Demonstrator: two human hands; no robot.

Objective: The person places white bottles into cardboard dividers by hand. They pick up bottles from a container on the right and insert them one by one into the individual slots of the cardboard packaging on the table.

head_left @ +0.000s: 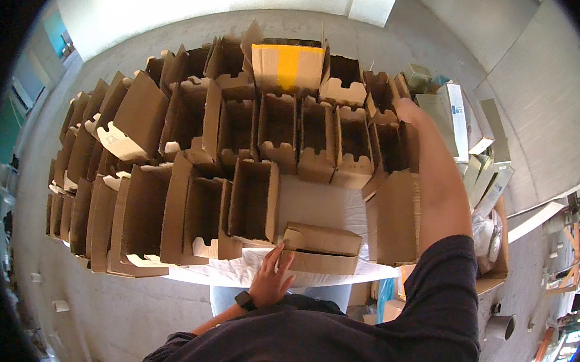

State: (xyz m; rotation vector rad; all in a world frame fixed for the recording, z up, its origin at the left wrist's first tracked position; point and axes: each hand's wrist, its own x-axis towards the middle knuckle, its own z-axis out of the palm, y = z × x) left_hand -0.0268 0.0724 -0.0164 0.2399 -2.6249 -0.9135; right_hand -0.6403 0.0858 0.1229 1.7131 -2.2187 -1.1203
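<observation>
My left hand (272, 278), with a dark watch on its wrist, rests at the table's near edge. Its fingers are stretched out and slightly apart, the tips against the left end of a low brown cardboard box (321, 262). My right arm reaches far across to the right end of the rows. There my right hand (406, 110) is beside a small open-topped cardboard box (378, 96) in the back row; its fingers are mostly hidden. Under that forearm stands a larger brown box (395, 215), its plain side facing me.
Several open cardboard boxes (193, 117) stand in tight rows on a white-covered table (322, 200). One box with a yellow stripe (288, 66) rises at the back. On the right, a carton (496, 276) holds flat boxes and a plastic-wrapped item. A pipe piece (500, 327) lies on the floor.
</observation>
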